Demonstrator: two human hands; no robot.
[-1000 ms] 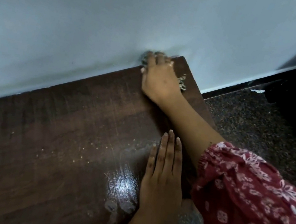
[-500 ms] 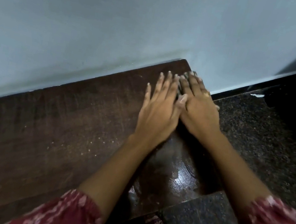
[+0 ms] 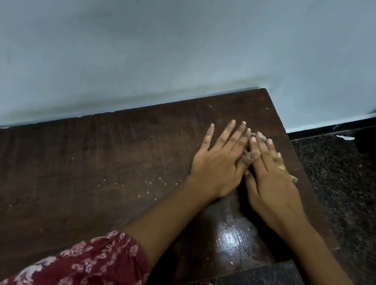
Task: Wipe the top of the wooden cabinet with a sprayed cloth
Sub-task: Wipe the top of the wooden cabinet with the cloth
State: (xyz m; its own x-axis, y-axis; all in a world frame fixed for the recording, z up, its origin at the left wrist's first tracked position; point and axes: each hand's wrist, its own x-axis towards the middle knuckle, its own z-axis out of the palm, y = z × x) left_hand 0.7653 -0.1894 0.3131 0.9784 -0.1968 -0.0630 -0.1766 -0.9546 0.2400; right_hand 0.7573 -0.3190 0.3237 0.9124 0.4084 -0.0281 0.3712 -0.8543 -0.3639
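Head view: mid-wipe near the cabinet's (image 3: pixel 76 186) right edge, both hands flat, fingers spread; right hand (image 3: pixel 271 187) presses the cloth (image 3: pixel 286 172), left hand (image 3: pixel 220 162) beside; next, sweep left over the crumbs (image 3: pixel 150 185).

Single head view, steeply down and forward, close over the cabinet top (image 3: pixel 78 174) against the wall (image 3: pixel 151 25).

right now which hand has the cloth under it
The right hand, nearest the cabinet's right edge; bits of cloth peek out beside it. The left hand lies on bare wood.
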